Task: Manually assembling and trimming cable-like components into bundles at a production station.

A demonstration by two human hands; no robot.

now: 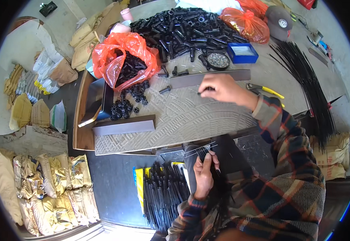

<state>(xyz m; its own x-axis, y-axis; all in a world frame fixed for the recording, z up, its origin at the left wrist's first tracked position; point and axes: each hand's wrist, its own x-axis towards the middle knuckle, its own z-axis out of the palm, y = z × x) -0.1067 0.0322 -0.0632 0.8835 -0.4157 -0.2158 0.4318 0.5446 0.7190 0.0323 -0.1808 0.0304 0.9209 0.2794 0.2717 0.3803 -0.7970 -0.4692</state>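
Observation:
Low in front of my lap, my left hand [204,176] is closed round a bunch of thin black rods [202,152]. Several bare metal ends fan out above its fingers. My right hand [222,89] is over the table, fingers curled round a small black piece [210,88] that they mostly hide. Behind that hand lies a flat grey bar [187,81]. A pair of yellow-handled pliers [269,90] rests to its right. Further back are a round black dish of small shiny pieces [218,60] and a blue box [243,53].
A large heap of black tubular parts [179,30] covers the table's far side. An open red plastic bag [143,76] of black parts stands at left, near small ribbed black pieces [121,109]. Long black rods [307,80] overhang the right edge; more rods [163,193] stand below the table.

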